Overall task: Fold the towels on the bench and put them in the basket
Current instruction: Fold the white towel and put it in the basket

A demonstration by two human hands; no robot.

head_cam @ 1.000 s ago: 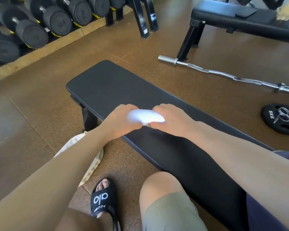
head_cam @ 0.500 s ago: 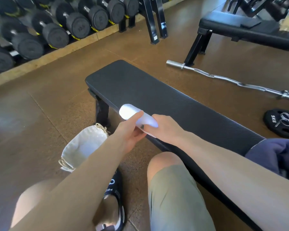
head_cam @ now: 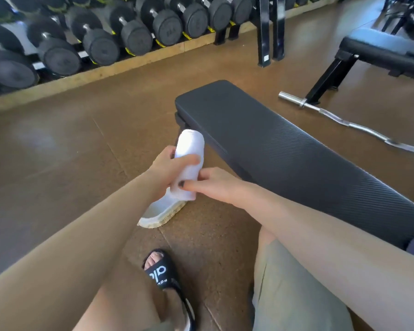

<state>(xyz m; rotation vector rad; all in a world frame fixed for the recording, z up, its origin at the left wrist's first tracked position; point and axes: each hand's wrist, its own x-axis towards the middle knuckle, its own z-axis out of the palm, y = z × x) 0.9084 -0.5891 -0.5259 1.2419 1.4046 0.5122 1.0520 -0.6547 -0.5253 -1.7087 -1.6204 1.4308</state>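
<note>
White rolled towel (head_cam: pixel 190 161) off worktop (head_cam: pixel 285 149), held above basket (head_cam: pixel 161 212) on floor. Left hand (head_cam: pixel 170 167) grip wrapped round towel; right hand (head_cam: pixel 215 185) grip pinching lower end.

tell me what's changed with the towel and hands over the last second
The rolled white towel has come off the bench and now hangs out past its near edge, over the basket on the floor. The left hand has shifted to grip the roll round its middle; the right hand has slipped to its lower end, still touching it. The bench and basket stayed put.
</note>
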